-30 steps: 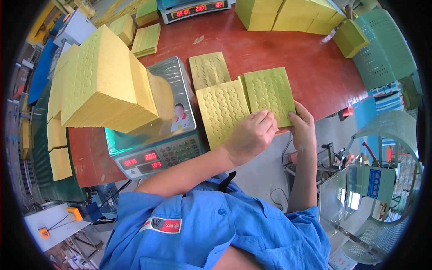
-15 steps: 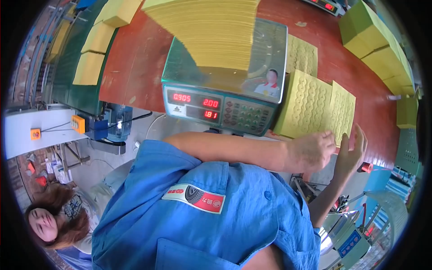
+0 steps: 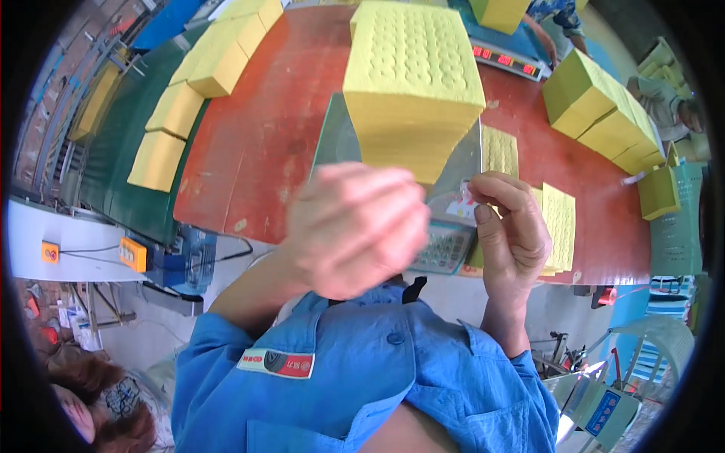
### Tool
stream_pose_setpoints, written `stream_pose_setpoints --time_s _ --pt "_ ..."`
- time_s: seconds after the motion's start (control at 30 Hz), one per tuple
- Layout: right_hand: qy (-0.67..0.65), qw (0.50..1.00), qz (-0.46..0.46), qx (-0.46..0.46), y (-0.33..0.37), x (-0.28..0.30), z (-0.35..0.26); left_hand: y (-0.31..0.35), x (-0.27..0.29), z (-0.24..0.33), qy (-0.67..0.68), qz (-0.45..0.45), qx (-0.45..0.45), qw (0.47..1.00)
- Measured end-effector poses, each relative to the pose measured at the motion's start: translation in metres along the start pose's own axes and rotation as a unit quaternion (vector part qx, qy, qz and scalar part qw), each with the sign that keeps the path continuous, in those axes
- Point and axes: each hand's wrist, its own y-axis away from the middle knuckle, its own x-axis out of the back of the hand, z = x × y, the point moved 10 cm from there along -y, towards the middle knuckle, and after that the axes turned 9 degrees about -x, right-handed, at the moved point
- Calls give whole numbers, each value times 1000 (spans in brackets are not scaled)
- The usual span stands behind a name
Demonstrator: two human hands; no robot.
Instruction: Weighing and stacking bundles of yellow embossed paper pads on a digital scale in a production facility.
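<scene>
My left hand [image 3: 359, 230] is raised in front of the digital scale [image 3: 445, 248], hiding its lit display. Motion smears its fingers, so their closure is unclear. My right hand [image 3: 516, 234] hovers at the scale's right side, fingers bent, with a gap between thumb and index fingertip; nothing shows between them. A tall stack of yellow paper [image 3: 411, 60], pressed with rows of round marks, stands on the scale beyond my hands. Partly behind my right hand is a lower stack of the same paper [image 3: 559, 226]. Another piece [image 3: 498, 151] lies just beyond it.
Yellow paper blocks [image 3: 162, 160] line the green surface [image 3: 124, 170] at left. More blocks [image 3: 596, 106] stand at the right of the red table [image 3: 253, 143]. At the far side are a second scale [image 3: 506, 62] and another person's arm [image 3: 540, 38]. Another person [image 3: 124, 404] is at lower left.
Both hands have left the low paper stack at the right. The left swung back leftward to the scale's front, while the right rose and moved left. The view has shifted, showing the tall stack's top.
</scene>
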Motion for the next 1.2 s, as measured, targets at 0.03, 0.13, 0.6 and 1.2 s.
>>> stream_pose_setpoints --time_s 0.03,0.13,0.6,1.2 --pt "2 1000 6 9 -7 -4 -4 2 13 -16 -13 10 22 1000" --pt "12 999 24 35 -17 -9 -28 -5 44 -36 -36 27 15 999" --pt "97 989 83 71 -75 -28 -15 -23 -50 -203 146 -99 261 949" --pt "-213 919 131 -306 -27 -27 163 -19 -98 -175 172 -256 215 927"
